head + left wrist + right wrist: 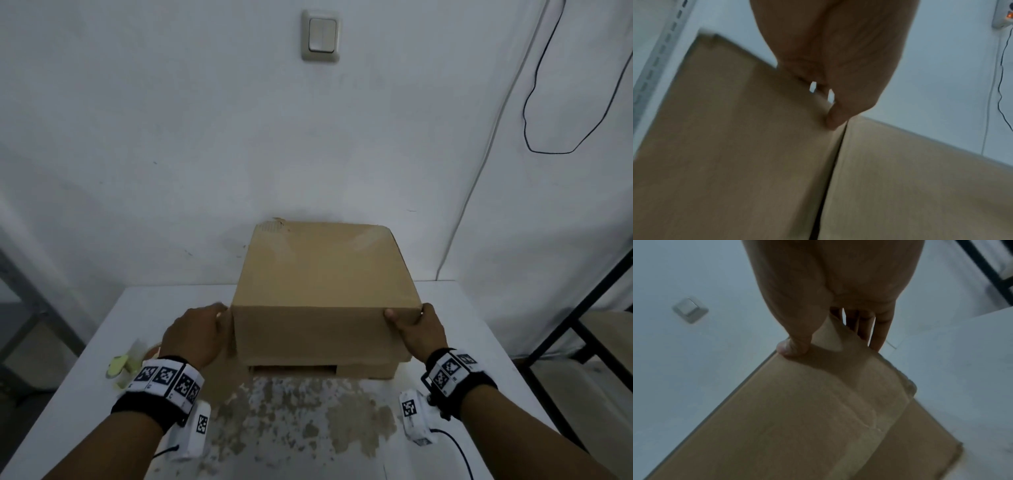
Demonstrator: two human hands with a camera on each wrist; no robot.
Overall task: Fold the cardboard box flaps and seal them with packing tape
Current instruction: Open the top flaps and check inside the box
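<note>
A brown cardboard box (325, 274) stands on the white table (85, 411), its smooth top face closed. Folded flap edges (370, 369) stick out under its near side, with a dark slot beside them. My left hand (219, 320) grips the box's near left corner; in the left wrist view my left hand (838, 73) has its thumb tip pressed at the corner edge of the box (735, 146). My right hand (407, 314) grips the near right corner, thumb on the front face and fingers along the side. The right wrist view shows that hand (828, 331) pinching the box (797, 418).
A yellowish-green scrap (118, 365) and a brownish round thing (152, 351), half hidden by my left wrist, lie at the table's left. The near tabletop has a worn, peeling patch (301, 407). A black metal frame (582, 308) stands to the right. The wall is close behind the box.
</note>
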